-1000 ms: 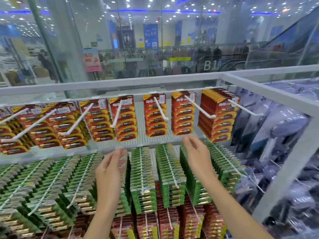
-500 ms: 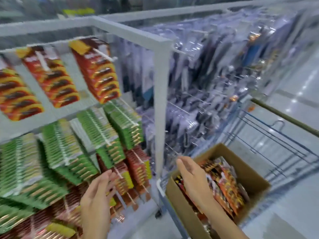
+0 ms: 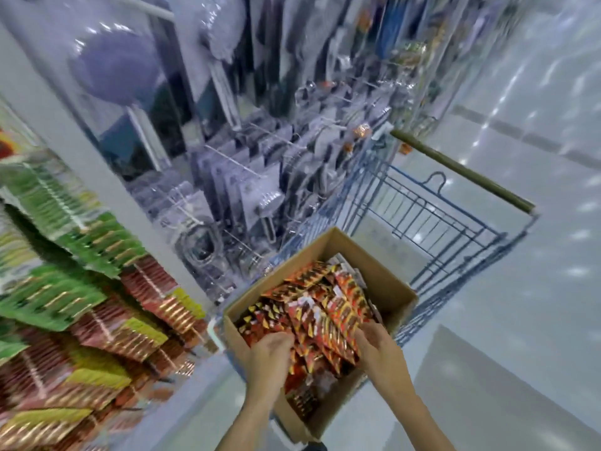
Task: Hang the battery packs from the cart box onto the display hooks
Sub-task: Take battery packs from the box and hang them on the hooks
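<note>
An open cardboard box [image 3: 387,278] sits in the blue wire cart [image 3: 435,219], filled with several red and orange battery packs [image 3: 328,304]. Both my hands are inside the box, one on each side of a bunch of packs. My left hand [image 3: 270,356] curls its fingers into the packs at the bunch's left side. My right hand [image 3: 379,348] tucks its fingers into the right side of the same bunch. At the left of the view, green packs [image 3: 65,242] and reddish packs [image 3: 107,336] hang on the display, blurred by motion.
A white rack post [image 3: 81,151] separates the battery display from clear-packaged goods [image 3: 253,180] hanging on hooks behind the cart. The cart handle [image 3: 461,170] juts out at upper right. Shiny pale floor [image 3: 520,320] lies to the right.
My view swung from the hook display down and right to the cart. Both hands dropped from the green packs into the box and closed on battery packs.
</note>
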{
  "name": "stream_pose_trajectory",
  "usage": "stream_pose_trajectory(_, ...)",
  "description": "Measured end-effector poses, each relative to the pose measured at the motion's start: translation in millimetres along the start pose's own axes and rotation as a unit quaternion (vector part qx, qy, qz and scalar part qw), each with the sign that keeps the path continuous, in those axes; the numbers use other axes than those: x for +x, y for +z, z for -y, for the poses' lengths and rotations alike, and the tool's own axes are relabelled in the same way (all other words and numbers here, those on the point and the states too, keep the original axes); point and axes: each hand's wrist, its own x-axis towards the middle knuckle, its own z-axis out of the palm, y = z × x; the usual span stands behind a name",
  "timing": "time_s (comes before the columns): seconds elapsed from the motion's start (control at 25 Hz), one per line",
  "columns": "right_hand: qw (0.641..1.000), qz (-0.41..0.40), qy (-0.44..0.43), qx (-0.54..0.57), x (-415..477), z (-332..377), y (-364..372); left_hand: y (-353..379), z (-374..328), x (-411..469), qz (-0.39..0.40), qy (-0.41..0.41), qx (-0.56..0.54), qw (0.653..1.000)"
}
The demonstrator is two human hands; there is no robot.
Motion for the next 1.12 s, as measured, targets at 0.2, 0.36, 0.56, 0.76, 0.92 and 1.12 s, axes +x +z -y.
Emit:
stream_pose_trajectory(0.2,0.999,0.006,0.027,-0.029,21,-28,-23,81,32,41,0.034,-0.056,0.122,0.99)
stream_pose_trajectory(0.36,0.999,0.013,0.016,-0.03,30,-38,-29,114,52,64,-0.03,-0.114,0.071,0.99)
stream_pose_trajectory(0.56,0.999,0.024,0.014,-0.043,38,-42,-29,124,23,48,-0.103,-0.095,0.142,0.98)
stream_pose_trajectory(0.76,0.998,0.042,0.02,-0.043,50,-41,-28,117,31,45,-0.13,-0.048,0.123,0.983)
stream_pose_trajectory(0.92,0.995,0.064,0.018,-0.072,73,-36,-19,89,22,53,-0.173,-0.023,0.047,0.984)
stream_pose_trajectory(1.12,0.981,0.108,0.0,-0.161,133,-33,8,51,10,55,-0.143,-0.012,-0.161,0.977)
